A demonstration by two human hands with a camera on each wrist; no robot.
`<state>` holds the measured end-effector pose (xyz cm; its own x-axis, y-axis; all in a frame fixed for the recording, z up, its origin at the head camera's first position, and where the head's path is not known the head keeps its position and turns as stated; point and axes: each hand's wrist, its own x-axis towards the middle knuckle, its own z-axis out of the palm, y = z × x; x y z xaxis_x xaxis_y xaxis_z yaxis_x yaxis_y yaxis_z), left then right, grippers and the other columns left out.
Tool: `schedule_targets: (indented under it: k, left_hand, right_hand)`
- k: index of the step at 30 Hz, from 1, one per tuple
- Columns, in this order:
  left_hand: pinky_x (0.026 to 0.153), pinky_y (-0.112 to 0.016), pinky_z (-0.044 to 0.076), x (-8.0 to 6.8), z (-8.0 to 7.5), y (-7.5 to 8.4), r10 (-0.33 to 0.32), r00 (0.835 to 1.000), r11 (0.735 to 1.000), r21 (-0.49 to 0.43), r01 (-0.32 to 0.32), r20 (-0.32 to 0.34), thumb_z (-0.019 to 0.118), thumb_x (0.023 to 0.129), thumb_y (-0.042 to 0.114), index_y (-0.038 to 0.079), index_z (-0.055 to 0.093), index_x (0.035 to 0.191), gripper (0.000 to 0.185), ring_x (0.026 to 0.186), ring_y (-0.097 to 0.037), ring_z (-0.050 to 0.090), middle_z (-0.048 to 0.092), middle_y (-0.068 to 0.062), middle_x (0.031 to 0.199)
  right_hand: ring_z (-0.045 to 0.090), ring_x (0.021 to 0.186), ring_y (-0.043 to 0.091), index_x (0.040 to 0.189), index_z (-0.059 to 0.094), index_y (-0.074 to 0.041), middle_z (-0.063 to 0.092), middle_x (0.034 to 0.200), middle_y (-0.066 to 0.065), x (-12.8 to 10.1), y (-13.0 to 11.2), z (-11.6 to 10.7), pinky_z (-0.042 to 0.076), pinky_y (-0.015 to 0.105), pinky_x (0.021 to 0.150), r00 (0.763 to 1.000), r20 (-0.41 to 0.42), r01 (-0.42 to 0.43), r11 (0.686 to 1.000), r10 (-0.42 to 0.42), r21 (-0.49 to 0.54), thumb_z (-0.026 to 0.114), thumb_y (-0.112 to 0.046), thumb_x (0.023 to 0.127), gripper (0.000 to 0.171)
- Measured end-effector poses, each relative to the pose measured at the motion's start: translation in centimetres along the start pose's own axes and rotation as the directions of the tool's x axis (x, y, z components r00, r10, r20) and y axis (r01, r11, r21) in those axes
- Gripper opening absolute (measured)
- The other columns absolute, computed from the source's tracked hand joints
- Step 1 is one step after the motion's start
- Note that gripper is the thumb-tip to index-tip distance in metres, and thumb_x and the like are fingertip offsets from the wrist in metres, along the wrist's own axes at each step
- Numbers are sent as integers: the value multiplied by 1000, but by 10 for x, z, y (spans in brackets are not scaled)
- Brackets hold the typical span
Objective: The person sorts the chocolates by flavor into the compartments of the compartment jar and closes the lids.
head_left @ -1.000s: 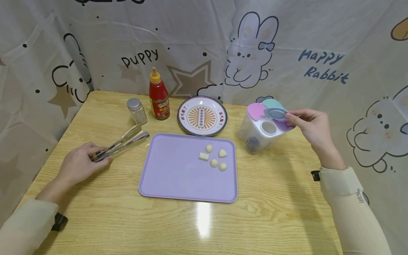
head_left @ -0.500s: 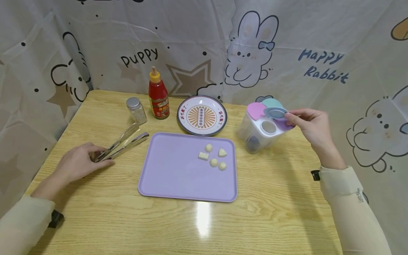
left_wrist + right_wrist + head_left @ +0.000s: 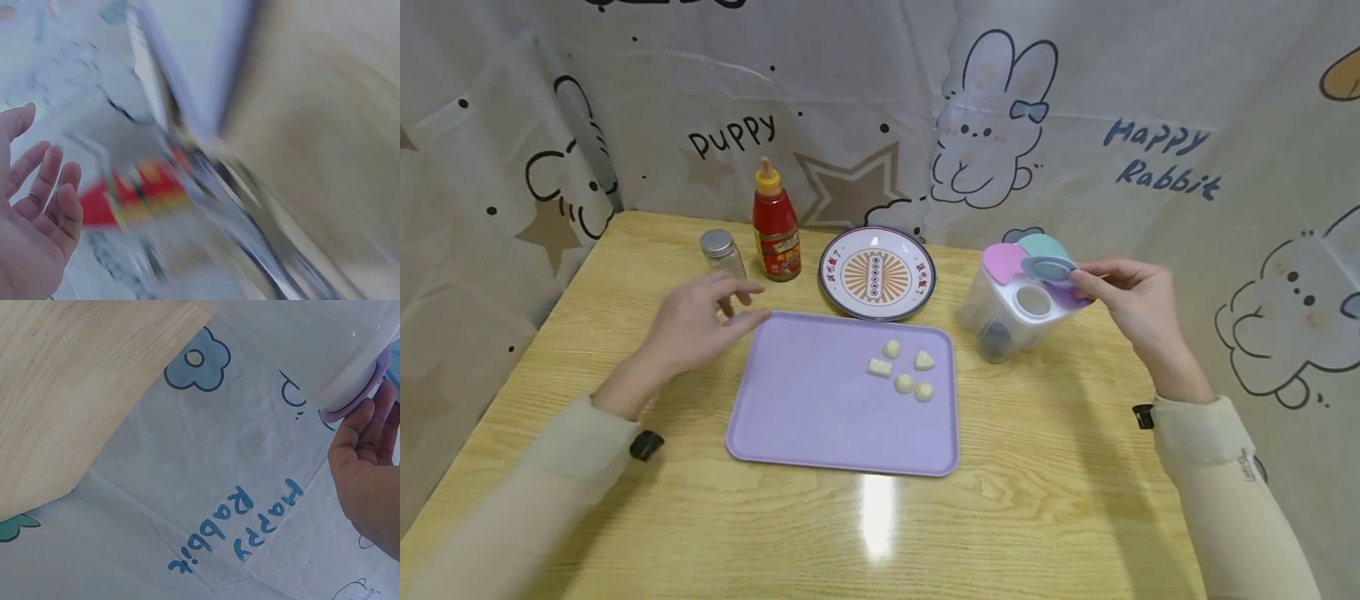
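My left hand (image 3: 741, 304) hovers with relaxed, spread fingers and holds nothing, just off the far-left corner of the lilac tray (image 3: 820, 417). The left wrist view is motion-blurred; it shows that hand's (image 3: 37, 187) empty palm and a metallic streak. The metal tongs cannot be seen in the head view. Several pale food pieces (image 3: 904, 369) lie on the tray's right half. My right hand (image 3: 1086, 283) pinches the purple lid flap (image 3: 1063, 296) of a clear seasoning box (image 3: 1011, 312), which is tilted toward the tray. In the right wrist view, fingertips (image 3: 369, 425) touch that flap (image 3: 350, 406).
A patterned plate (image 3: 876, 273) stands behind the tray. A red sauce bottle (image 3: 775, 225) and a small glass shaker (image 3: 718, 250) stand to its left. Printed curtains close off the back and both sides of the wooden table (image 3: 1037, 500).
My left hand has let go of the tongs' handle and moved forward and right to the tray's far-left corner. The right hand and seasoning box have not moved.
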<state>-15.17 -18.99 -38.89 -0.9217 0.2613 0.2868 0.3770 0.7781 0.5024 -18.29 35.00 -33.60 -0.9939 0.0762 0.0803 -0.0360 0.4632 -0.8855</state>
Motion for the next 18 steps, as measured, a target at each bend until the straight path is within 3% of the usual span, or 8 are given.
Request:
schedule_targets:
  k: [6,10,18]
  left_hand:
    - [67,-29,50,43,33,58,128,991,977,-175,-121,27,81,94,25,11,78,116,26,77,-18,68,76,-5,96]
    - [69,-29,53,64,55,89,225,973,953,-219,-210,44,79,95,25,12,78,115,24,76,-15,69,76,-3,95]
    - [74,-23,56,99,96,138,356,931,898,-304,-318,79,74,99,24,10,78,116,22,83,-13,72,79,-3,100]
  right_hand:
    - [70,75,1,107,83,-12,76,85,-24,-1,1,0,57,15,72,1000,-3,18,999,-18,-27,80,-21,95,15]
    - [69,75,2,106,83,-13,76,85,-24,-1,1,0,56,15,72,1000,0,17,999,-17,-30,79,-21,95,13]
    - [69,75,1,106,83,-14,76,86,-25,-3,1,0,56,15,72,1000,-6,11,1000,-11,-26,79,-21,95,14]
